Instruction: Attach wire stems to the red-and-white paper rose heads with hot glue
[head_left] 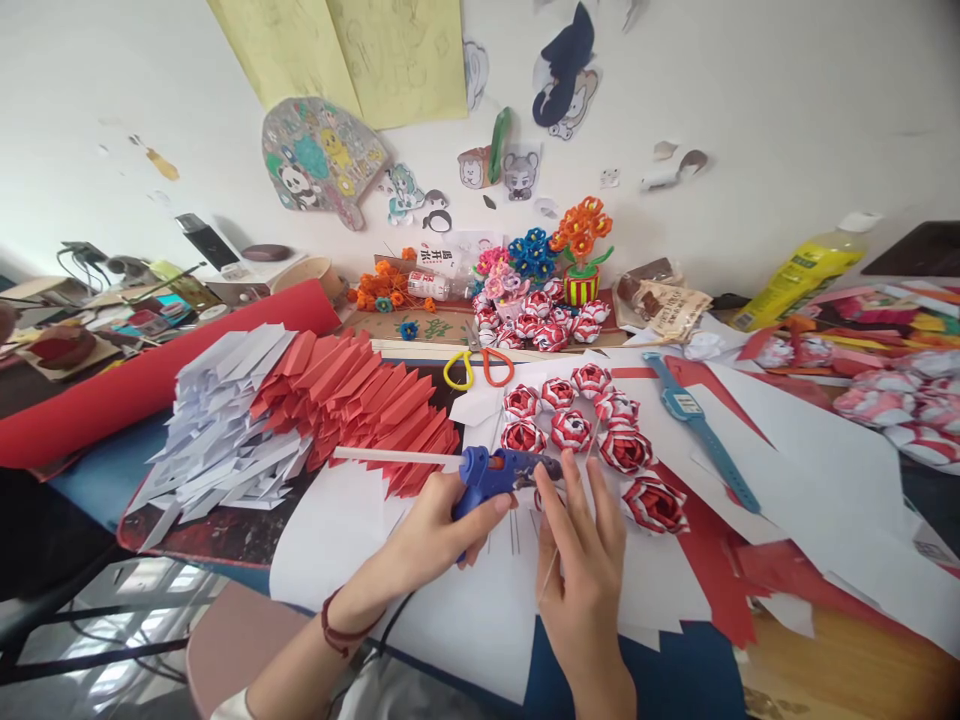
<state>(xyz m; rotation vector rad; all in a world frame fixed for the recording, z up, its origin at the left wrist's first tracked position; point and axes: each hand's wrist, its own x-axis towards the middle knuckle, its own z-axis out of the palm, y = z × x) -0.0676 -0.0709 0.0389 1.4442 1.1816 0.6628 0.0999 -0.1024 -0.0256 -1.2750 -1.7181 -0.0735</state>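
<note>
My left hand (435, 530) is wrapped round the grip of a blue glue gun (487, 473). A long white glue stick (397, 456) juts out of its back end to the left. The nozzle end points right, partly hidden by the fingers of my right hand (589, 560). That hand has its fingers raised, with a thin stick (550, 577) held between thumb and fingers. Whatever is at the nozzle tip is hidden. Just beyond, red and white paper flowers (571, 430) lie on white paper sheets (480, 620). Several thin wires (514, 532) lie beneath the gun.
To the left lie piles of folded white paper strips (225, 420) and red paper strips (360, 400), by a red paper roll (172, 365). Scissors (478, 368) lie behind. A blue watch (701, 430) is at right. Potted craft flowers (582, 250) and a yellow bottle (806, 270) stand along the wall.
</note>
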